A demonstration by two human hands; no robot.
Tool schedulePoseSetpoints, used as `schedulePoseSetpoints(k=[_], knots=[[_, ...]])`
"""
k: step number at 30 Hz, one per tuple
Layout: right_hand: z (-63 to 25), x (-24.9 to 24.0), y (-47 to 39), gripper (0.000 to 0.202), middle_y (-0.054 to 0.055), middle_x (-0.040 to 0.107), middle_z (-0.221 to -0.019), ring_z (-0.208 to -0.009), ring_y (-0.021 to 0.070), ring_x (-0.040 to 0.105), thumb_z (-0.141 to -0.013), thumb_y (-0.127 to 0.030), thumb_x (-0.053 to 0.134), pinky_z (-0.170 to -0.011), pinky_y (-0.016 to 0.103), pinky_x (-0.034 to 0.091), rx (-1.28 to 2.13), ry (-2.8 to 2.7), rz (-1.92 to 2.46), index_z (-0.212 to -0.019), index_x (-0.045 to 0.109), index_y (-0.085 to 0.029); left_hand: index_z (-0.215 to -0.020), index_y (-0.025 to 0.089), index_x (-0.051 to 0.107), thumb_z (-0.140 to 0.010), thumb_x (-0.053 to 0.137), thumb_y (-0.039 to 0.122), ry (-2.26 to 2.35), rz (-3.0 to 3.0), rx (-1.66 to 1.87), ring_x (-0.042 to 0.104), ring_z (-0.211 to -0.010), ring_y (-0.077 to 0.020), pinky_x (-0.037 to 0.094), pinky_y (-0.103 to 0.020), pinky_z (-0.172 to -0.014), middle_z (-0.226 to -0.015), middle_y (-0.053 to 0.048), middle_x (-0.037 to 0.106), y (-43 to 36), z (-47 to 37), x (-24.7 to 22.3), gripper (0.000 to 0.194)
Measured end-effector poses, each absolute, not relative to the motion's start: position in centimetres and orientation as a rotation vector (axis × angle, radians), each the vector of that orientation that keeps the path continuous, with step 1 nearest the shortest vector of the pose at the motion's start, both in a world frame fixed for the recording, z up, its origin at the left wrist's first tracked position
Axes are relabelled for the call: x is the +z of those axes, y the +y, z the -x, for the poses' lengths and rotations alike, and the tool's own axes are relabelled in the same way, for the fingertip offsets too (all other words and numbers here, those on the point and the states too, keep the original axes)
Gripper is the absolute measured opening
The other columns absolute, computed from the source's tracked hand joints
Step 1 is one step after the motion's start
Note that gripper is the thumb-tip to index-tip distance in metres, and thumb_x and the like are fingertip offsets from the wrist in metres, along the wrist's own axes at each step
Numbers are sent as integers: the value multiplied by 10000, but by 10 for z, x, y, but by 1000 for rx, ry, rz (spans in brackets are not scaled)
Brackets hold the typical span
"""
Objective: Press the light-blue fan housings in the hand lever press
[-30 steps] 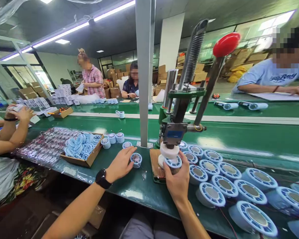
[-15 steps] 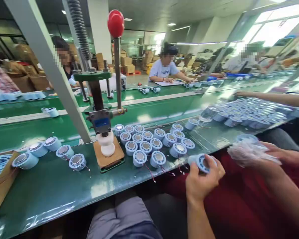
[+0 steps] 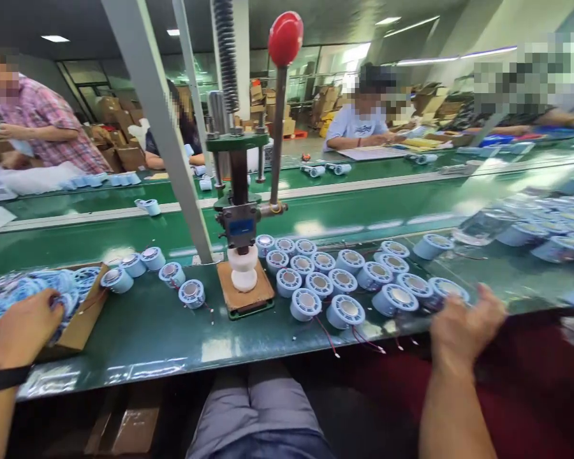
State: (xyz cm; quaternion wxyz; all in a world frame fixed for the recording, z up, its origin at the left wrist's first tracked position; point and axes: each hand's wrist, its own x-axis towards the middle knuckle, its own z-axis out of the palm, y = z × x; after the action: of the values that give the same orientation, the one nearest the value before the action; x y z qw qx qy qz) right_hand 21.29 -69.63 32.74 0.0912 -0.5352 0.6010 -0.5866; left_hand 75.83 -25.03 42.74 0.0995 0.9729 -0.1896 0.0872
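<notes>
My left hand, with a dark band at the wrist, reaches into a cardboard box of light-blue plastic rings. Its fingers are curled on a ring at the box's near side; the grip is partly hidden. At the right, my right hand is blurred, its fingers apart, just beside a light-blue cylindrical housing at the end of a group. Similar housings with round metal centres stand upright, some trailing thin red wires. Between the hands stands a hand press with a white plunger.
The press has a red-knobbed lever and a brown base pad. A grey post rises behind it. Several housings stand left of it. Past the table runs a green conveyor, with co-workers beyond. More housings crowd the far right.
The view has swung left. My right hand held a housing off the table; now it is at the group's right end, fingers apart. My left hand has come into view at the box.
</notes>
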Motion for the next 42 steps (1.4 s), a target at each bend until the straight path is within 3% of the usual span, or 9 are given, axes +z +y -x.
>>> schedulePoseSetpoints(k=[3,5,7,11,13,17,27,33,42], knots=[[-276,341,-623,375,172,593,-1199,-1150,298,578,-881,-314,528,-1012,500,464,-1852,1258,1770,-1224,593,-175,-887,211,605,-805,395,383,-590,-2806,620,565,-842,-181,466,-376,-906,-753,17,555,-244,-760,423,284],[-340,351,-565,274,94,640,-1106,-1051,214,630,-937,-228,485,-949,400,530,-1480,635,2078,-1179,613,-216,-928,226,620,-822,392,422,-643,-2655,815,573,-849,-178,477,-372,-919,-816,16,589,-245,-750,425,318],[-410,362,-520,311,88,618,-1180,-1114,193,613,-926,-158,510,-990,354,530,-1082,245,2245,-1211,617,-220,-972,228,644,-835,414,442,-699,-2523,876,588,-820,-176,494,-372,-905,-875,10,627,-255,-731,427,343],[-512,372,-495,553,177,366,-1481,-1358,314,439,-885,-112,604,-1104,457,445,-535,202,2416,-1422,505,-196,-964,197,703,-817,489,405,-1101,-2374,389,650,-813,-209,533,-341,-792,-930,-52,707,-293,-671,399,332],[-524,368,-497,536,171,392,-1458,-1289,309,509,-889,-76,582,-1076,458,469,-432,181,2438,-1409,523,-194,-953,198,725,-844,492,368,-1279,-2314,77,667,-818,-211,540,-334,-774,-907,-67,713,-311,-640,371,308],[-490,346,-492,532,128,489,-1345,-1118,261,612,-890,-114,612,-989,433,538,-402,124,2418,-1403,524,-222,-1048,184,725,-916,477,337,-1194,-2249,71,658,-905,-227,536,-376,-841,-975,-94,686,-331,-606,326,321],[-440,302,-482,516,105,481,-1370,-1220,221,562,-905,-125,543,-1022,355,517,-714,181,2167,-1400,498,-261,-1305,254,619,-887,564,258,-1421,-2173,-96,529,-1207,-271,442,-473,-1030,-1339,-85,611,-307,-596,331,422],[-429,303,-493,402,67,555,-1267,-1165,166,577,-905,-244,622,-999,253,484,-996,215,1790,-1301,559,-267,-1377,250,554,-874,586,247,-1452,-2263,-96,501,-1207,-278,434,-480,-1016,-1356,-88,594,-314,-587,332,504],[-427,303,-493,346,73,580,-1215,-1128,172,582,-907,-273,618,-963,265,484,-1035,276,1743,-1250,584,-236,-1499,303,404,-837,693,380,-1343,-2490,120,472,-1235,-322,433,-499,-982,-1405,-111,513,-333,-578,324,726]])
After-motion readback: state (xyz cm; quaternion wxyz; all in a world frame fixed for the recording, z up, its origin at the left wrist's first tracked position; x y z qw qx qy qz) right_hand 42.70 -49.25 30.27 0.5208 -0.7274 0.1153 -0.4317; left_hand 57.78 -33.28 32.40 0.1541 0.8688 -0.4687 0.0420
